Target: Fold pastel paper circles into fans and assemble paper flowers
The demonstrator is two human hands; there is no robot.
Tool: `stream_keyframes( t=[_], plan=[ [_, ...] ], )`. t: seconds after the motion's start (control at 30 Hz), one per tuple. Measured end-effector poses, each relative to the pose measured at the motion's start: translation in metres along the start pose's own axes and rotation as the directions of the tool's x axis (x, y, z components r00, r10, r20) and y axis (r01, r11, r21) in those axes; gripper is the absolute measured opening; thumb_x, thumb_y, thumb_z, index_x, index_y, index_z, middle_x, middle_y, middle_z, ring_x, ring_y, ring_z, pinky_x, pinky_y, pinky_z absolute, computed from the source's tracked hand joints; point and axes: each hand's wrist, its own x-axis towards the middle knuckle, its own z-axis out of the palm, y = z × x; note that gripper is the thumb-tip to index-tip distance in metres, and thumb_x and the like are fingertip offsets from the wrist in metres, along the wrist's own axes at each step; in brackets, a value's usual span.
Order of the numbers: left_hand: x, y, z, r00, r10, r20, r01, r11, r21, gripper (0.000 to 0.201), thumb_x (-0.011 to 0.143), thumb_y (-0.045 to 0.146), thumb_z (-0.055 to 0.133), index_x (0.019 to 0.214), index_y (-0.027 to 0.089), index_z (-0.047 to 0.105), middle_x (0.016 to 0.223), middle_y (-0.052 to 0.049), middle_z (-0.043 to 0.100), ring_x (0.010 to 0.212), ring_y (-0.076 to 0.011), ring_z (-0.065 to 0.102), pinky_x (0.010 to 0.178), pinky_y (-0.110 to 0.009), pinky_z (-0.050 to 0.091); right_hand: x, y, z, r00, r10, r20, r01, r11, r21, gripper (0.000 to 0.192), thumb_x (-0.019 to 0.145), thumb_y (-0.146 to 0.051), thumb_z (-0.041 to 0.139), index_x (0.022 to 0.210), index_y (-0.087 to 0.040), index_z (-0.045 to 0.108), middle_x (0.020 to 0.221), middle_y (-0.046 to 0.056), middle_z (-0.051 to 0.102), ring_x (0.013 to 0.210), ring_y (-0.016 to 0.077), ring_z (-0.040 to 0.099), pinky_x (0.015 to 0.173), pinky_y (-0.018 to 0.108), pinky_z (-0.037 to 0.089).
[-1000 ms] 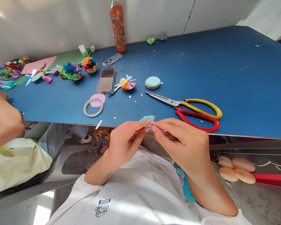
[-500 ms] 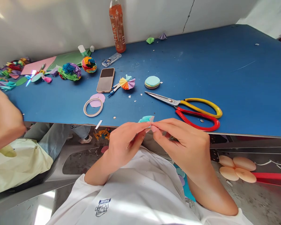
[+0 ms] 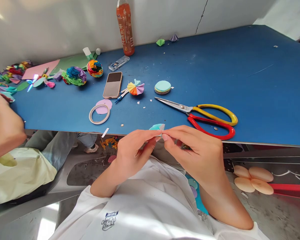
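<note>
Nothing much moves since before; the left hand (image 3: 132, 150) and right hand (image 3: 197, 153) stay together, pinching a small teal paper piece (image 3: 157, 127) at the near edge of the blue table (image 3: 240, 66); the scissors (image 3: 202, 115) lie just behind it; a white wall stands behind the table.

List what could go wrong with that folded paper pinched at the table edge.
1. The teal folded paper is held only by the fingertips of the left hand and right hand, past the table edge; a slip probably drops it to the floor.
2. The scissors lie near the right hand; a reach could graze the blades.
</note>
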Motion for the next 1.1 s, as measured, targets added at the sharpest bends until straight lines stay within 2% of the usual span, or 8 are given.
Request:
stream_keyframes(
  t=[0.3, 0.57, 0.87, 1.1],
  plan=[
    [0.0014, 0.0011, -0.0022, 0.999, 0.046, -0.007, -0.045, 0.999, 0.022, 0.035, 0.085, 0.006, 0.059, 0.114, 0.023, 0.064, 0.095, -0.001, 0.076, 0.082, -0.0103, 0.071, 0.075, -0.019, 0.057, -0.0006, -0.0007, 0.0004, 1.000, 0.012, 0.006, -0.012, 1.000, 0.028, 0.013, 0.084, -0.011, 0.063, 0.081, -0.022, 0.070, 0.077, -0.002, 0.072, 0.062, 0.0081, 0.063, 0.056, 0.020, 0.051],
    [0.0003, 0.0010, -0.0029, 1.000, -0.021, -0.001, 0.021, 0.999, -0.040, 0.033, 0.084, 0.005, 0.060, 0.112, 0.023, 0.066, 0.092, 0.000, 0.076, 0.075, -0.0078, 0.070, 0.071, -0.016, 0.056, -0.0009, 0.0018, -0.0005, 1.000, 0.008, 0.017, -0.009, 0.999, 0.047, 0.012, 0.084, -0.011, 0.062, 0.080, -0.021, 0.069, 0.076, -0.002, 0.071, 0.060, 0.0071, 0.061, 0.052, 0.018, 0.049],
    [-0.0008, 0.0004, -0.0031, 1.000, 0.002, -0.012, -0.002, 1.000, -0.002, 0.032, 0.085, 0.007, 0.060, 0.112, 0.023, 0.066, 0.095, -0.002, 0.076, 0.079, -0.0104, 0.071, 0.072, -0.020, 0.058, 0.0000, -0.0011, -0.0009, 0.999, 0.037, 0.020, -0.038, 0.997, 0.061, 0.013, 0.084, -0.012, 0.063, 0.082, -0.023, 0.071, 0.076, -0.002, 0.071, 0.060, 0.0083, 0.062, 0.048, 0.019, 0.048],
    [0.0009, 0.0010, -0.0032, 1.000, 0.006, -0.011, -0.006, 1.000, -0.018, 0.034, 0.084, 0.005, 0.061, 0.112, 0.023, 0.065, 0.093, -0.001, 0.076, 0.080, -0.0095, 0.071, 0.074, -0.018, 0.058, 0.0007, -0.0013, -0.0011, 0.999, 0.045, 0.030, -0.048, 0.995, 0.089, 0.013, 0.084, -0.012, 0.063, 0.084, -0.022, 0.071, 0.078, -0.001, 0.072, 0.064, 0.0092, 0.064, 0.051, 0.020, 0.049]
  ],
)
